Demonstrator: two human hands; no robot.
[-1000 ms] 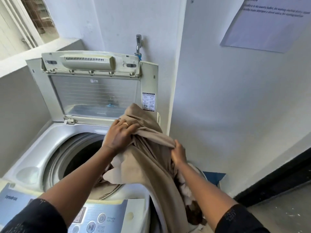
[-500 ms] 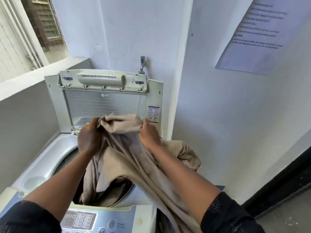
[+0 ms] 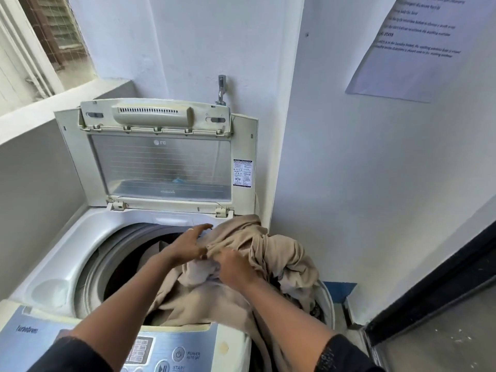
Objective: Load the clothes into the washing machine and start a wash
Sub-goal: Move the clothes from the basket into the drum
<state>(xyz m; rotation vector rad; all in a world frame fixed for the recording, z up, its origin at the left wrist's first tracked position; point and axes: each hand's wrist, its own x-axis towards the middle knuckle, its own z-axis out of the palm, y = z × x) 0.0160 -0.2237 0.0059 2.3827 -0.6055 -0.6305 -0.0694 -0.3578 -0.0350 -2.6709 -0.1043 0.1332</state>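
Head view. The washing machine (image 3: 67,251) fills the lower left of the frame. Its lid (image 3: 161,162) stands open against the wall at centre, so the drum (image 3: 120,275) is free to load.

The beige cloth (image 3: 271,245) lies across the centre and lower centre. Part of it sags over the front edge into the drum and part is bunched on the machine's right rear corner. A long fold hangs down the outside at the right, beside the laundry basket (image 3: 327,299), where darker clothes show but are hard to make out.

The left hand (image 3: 188,247) has its fingers stretched out flat on the cloth near the drum's back rim, and it grasps nothing that shows. The right hand (image 3: 233,269), just beside it, has its fingers curled into a fold of the cloth and grips it.

Loading looks under way but far from finished, with this one garment only partly inside. Whether other clothes already lie deep in the dark drum I cannot tell.

- The hanging part of the cloth has yet to be gathered in.
- The clothes in the basket have yet to be moved over.
- The lid has yet to be lowered.
- The power button (image 3: 178,354) and start button (image 3: 162,367) on the control panel (image 3: 204,342), at the bottom centre of the frame, have yet to be pressed.

No detergent is in view.
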